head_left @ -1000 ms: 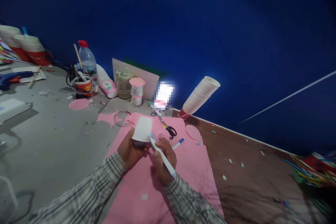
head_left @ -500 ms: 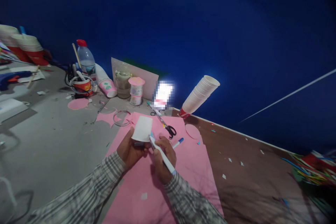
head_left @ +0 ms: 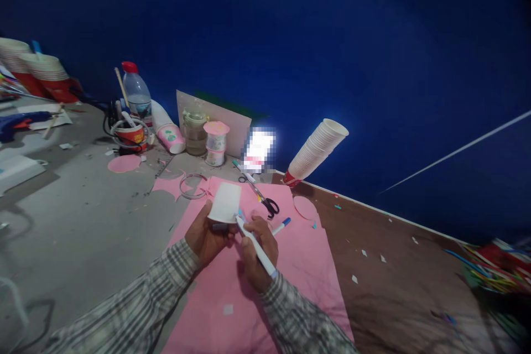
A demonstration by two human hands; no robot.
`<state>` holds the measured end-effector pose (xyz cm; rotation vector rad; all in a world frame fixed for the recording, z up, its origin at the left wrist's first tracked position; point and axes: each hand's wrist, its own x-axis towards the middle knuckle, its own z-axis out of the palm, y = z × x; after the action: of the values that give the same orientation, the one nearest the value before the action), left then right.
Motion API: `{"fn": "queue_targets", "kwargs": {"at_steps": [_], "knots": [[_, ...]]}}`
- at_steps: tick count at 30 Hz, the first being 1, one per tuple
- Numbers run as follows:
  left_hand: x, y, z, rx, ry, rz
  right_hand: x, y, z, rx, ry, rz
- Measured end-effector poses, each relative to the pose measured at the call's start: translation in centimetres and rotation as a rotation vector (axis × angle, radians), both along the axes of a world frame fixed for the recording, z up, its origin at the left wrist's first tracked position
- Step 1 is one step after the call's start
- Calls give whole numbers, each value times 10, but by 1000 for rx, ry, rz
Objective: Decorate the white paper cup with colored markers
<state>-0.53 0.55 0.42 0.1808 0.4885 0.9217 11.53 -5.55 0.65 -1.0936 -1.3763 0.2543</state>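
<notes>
A plain white paper cup (head_left: 225,202) rests in my left hand (head_left: 207,237), its wider rim turned toward me. Below that rim a small dark object (head_left: 219,227) shows by my left fingers; I cannot make out its kind. My right hand (head_left: 260,251) is closed around a white marker (head_left: 258,249) with its tip at the cup's lower right edge. Under both hands lies a sheet of pink paper (head_left: 307,287). Just beyond my right hand are black-handled scissors (head_left: 270,207) and a blue-capped marker (head_left: 282,225).
A tall leaning stack of paper cups (head_left: 317,149) stands by the blue wall. Farther left are a decorated pink cup piece (head_left: 215,144), a glass jar (head_left: 194,133), a water bottle (head_left: 136,91) and a red cup of tools (head_left: 129,135). Pink cut-offs (head_left: 168,187) lie nearby.
Hardly anything differs. The marker's tip stays at the cup's edge, and both hands keep their hold.
</notes>
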Motion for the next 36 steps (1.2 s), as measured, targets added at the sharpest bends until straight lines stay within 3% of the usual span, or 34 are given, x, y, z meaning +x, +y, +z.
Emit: {"fn": "queue_targets", "kwargs": {"at_steps": [14,29,36], "knots": [[1,0,-1,71,55,-15,3,0,-9,1,-8,-39],[-1,0,-2,82,37,-34,3,1,-9,-4,12,-44],[1,0,2,43,45,15,1,-2,-5,10,-8,-19]]}}
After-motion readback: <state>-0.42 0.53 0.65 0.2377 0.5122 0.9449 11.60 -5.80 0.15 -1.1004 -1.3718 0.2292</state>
